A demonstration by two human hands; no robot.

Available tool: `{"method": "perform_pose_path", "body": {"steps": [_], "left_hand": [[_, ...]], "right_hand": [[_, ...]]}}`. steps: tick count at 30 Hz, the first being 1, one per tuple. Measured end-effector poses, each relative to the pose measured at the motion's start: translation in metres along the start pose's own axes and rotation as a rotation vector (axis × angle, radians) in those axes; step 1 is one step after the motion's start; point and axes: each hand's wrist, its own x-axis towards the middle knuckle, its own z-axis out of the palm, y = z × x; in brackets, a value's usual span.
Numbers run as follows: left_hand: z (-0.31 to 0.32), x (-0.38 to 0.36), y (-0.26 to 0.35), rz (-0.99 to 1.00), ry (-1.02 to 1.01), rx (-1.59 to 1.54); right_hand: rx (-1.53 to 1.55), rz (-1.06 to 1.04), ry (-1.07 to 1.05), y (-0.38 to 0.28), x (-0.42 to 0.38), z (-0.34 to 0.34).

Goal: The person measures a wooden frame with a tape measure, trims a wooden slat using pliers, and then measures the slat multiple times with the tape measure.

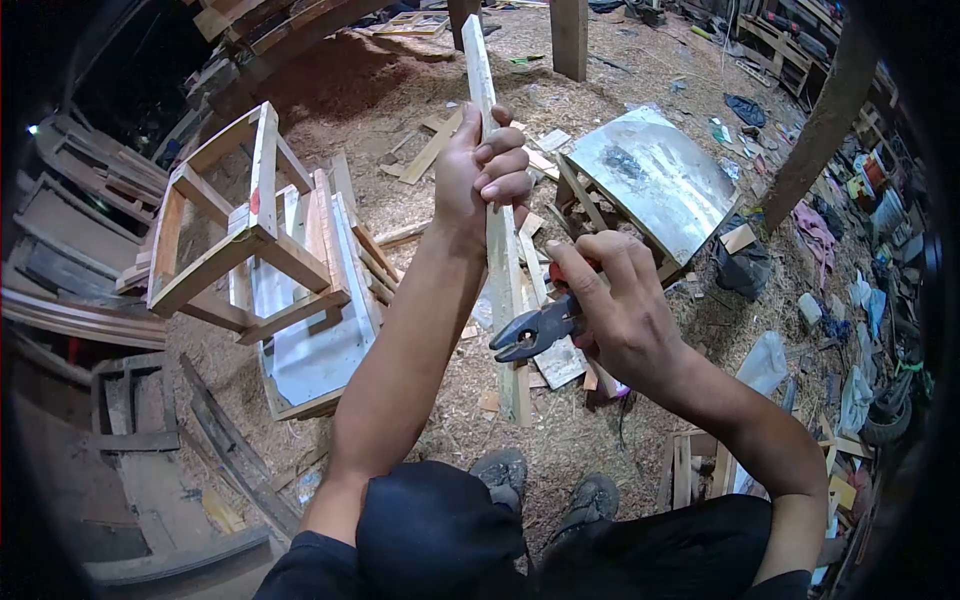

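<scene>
My left hand (485,165) is wrapped round a long, narrow wooden strip (503,270), which stands nearly upright in front of me. The strip's top end rises above my fist and its lower end hangs over the floor near my shoes. In my right hand (618,300) is a pair of pliers (535,332) with dark jaws, its handles mostly hidden by my fingers. The jaws point left and overlap the lower part of the strip in this view.
Left of me a wooden stool frame (262,225) rests on a low, pale-topped bench (315,365). A small table with a metal top (660,175) stands ahead to the right. Wood offcuts (432,150) and shavings cover the floor. A wooden post (825,120) rises at the right.
</scene>
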Motion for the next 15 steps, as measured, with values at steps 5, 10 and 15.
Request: {"method": "perform_pose_path", "body": {"steps": [5, 10, 15], "left_hand": [[0.007, 0.001, -0.003, -0.012, -0.009, -0.002], [0.002, 0.002, -0.003, -0.050, 0.010, -0.024], [-0.009, 0.005, -0.005, -0.055, 0.068, -0.032]], "right_hand": [[0.029, -0.038, 0.016, 0.000, 0.001, -0.001], [0.107, -0.057, 0.074, 0.006, -0.001, 0.010], [0.206, -0.014, 0.018, 0.007, -0.001, 0.008]]}}
